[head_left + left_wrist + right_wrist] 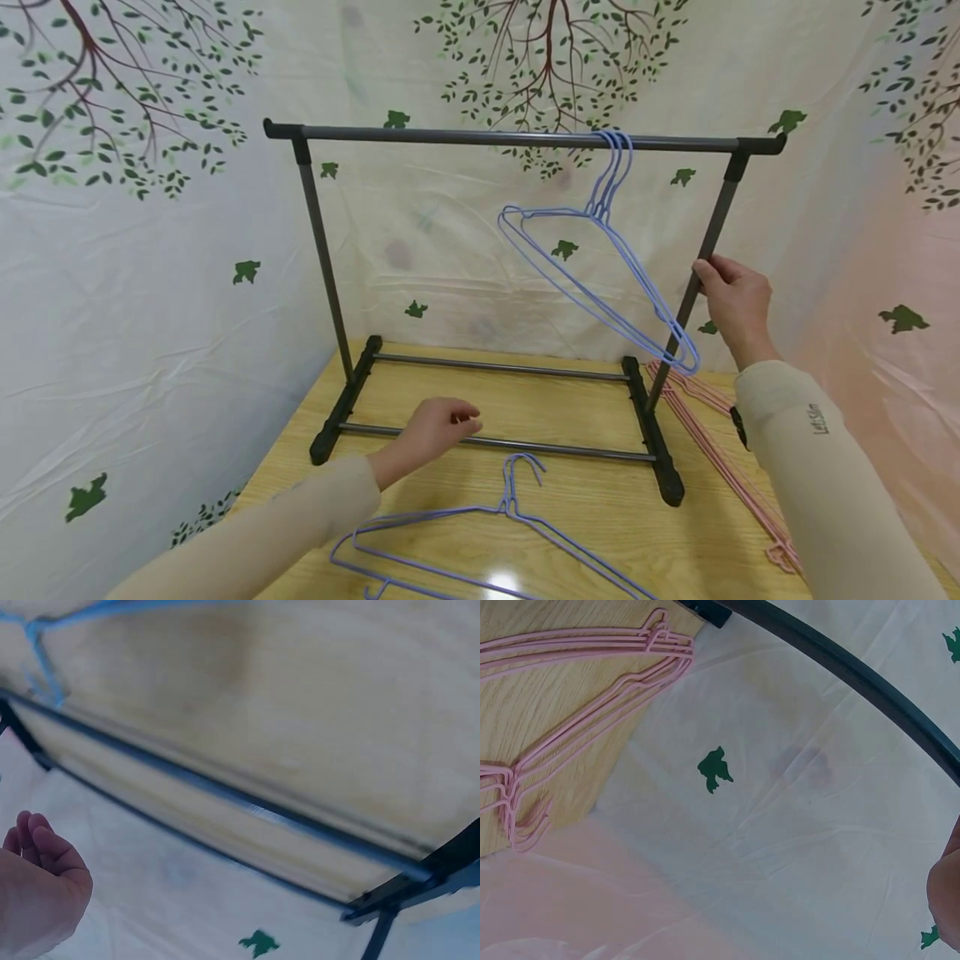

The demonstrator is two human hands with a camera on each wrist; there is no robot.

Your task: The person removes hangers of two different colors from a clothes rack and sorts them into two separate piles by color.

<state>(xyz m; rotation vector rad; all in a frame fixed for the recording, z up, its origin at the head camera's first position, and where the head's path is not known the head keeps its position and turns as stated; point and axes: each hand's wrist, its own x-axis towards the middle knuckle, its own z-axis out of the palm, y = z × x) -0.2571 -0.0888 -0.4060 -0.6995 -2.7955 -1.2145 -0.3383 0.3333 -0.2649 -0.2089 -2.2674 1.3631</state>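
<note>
A dark metal clothes rack stands on the wooden table. My right hand grips its right upright, thumb on the near side. Several blue wire hangers hang from the top bar, right of its middle, tilted down to the right. My left hand is over the front lower bar with fingers loosely curled and nothing in them. Just in front of that hand, more blue hangers lie on the table with their hooks toward the rack. In the left wrist view the left hand appears at the lower left.
Pink wire hangers lie stacked on the table's right side, beside the rack's right foot. A pale cloth printed with leaves and branches hangs behind and around the wooden table.
</note>
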